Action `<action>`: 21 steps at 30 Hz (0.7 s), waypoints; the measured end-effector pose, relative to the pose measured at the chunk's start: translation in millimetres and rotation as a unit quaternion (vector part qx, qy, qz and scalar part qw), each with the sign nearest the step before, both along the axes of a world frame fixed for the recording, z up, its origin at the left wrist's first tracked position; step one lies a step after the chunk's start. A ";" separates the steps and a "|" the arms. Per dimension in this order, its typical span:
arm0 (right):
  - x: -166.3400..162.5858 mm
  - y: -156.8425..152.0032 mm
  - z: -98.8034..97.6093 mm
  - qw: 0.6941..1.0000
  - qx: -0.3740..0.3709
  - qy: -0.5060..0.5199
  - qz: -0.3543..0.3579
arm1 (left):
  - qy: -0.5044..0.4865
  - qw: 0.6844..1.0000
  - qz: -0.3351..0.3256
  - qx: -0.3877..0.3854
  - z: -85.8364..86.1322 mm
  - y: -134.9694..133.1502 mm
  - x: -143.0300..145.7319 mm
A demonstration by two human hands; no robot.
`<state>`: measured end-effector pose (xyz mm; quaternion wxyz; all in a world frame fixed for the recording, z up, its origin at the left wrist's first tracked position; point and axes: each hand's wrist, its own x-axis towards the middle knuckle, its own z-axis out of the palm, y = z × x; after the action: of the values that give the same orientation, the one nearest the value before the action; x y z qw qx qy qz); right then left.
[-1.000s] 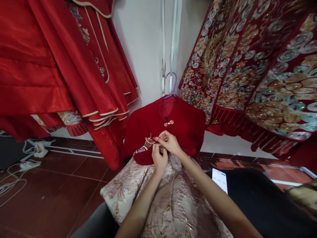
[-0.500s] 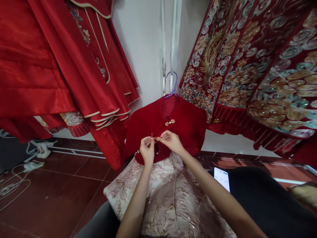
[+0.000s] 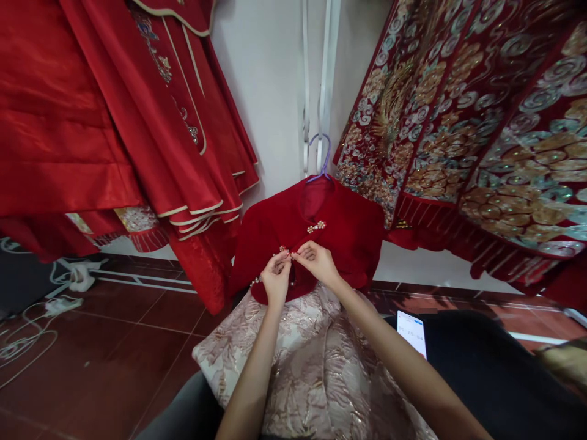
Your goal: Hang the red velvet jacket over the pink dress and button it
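Observation:
A short red jacket (image 3: 348, 211) hangs on a purple hanger (image 3: 326, 160) in front of me. A pearl-beaded frog button (image 3: 316, 227) sits below its collar. Lower on the jacket front, my left hand (image 3: 277, 278) and my right hand (image 3: 317, 261) meet, fingertips nearly touching. Both pinch a small beaded piece at the jacket's opening; fingers mostly cover it, so its exact form is unclear. More pearl beads (image 3: 255, 280) show along the edge left of my left hand. Pale pink brocade fabric (image 3: 302, 373) with a metallic pattern lies over my lap, under my forearms.
Red garments with pale piping (image 3: 183, 122) hang at left, a heavily embroidered dark red one (image 3: 449, 128) at right. A white rack pole (image 3: 324, 79) stands behind the hanger. A lit phone (image 3: 411, 334) lies on dark fabric at right. White cables (image 3: 32, 333) cross the tiled floor.
My left fingertips have shifted right, closer to my right fingertips, and now cover more of the beaded piece. The view has moved slightly; my right hand keeps its pinch.

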<state>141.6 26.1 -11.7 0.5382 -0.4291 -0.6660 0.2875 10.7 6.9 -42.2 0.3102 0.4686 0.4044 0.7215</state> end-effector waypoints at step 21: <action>-4.1 -4.5 4.9 0.998 0.049 -0.039 -0.025 | 0.212 0.977 -0.022 0.002 -3.5 11.3 -19.7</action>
<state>137.5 21.5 -6.8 0.5396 -0.4297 -0.6885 0.2241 -9.0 18.3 -45.7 0.2329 0.6203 0.4491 0.5995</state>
